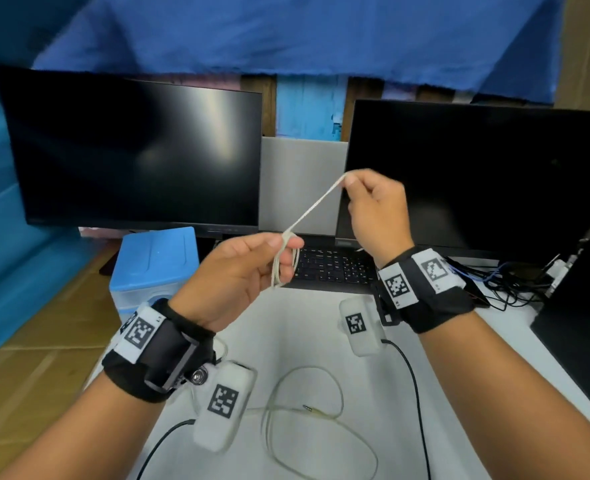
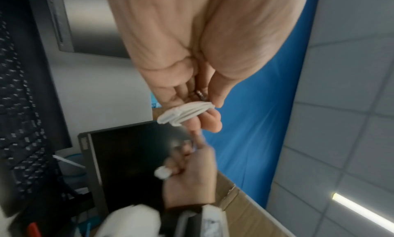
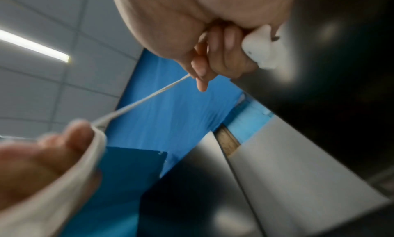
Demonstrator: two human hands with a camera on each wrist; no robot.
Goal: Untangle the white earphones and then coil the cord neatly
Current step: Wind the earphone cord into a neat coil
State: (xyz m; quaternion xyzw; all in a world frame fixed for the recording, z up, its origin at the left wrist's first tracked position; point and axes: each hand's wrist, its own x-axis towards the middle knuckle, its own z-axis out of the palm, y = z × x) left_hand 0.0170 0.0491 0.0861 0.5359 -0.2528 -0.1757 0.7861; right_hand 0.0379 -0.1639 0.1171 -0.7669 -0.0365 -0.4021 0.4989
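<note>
Your left hand [image 1: 241,268] grips thin white cord [image 1: 312,206] loops, your right hand [image 1: 378,209] pinches the taut strand above the keyboard [image 1: 335,265], and slack cord curls across the white worktop [image 1: 459,393] near its front edge.

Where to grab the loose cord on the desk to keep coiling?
Probably just behind the jack plug, pinched from above. The cord lies flat in open loops on the desk with that end free, so it would feed without dragging the rest into a knot.
</note>
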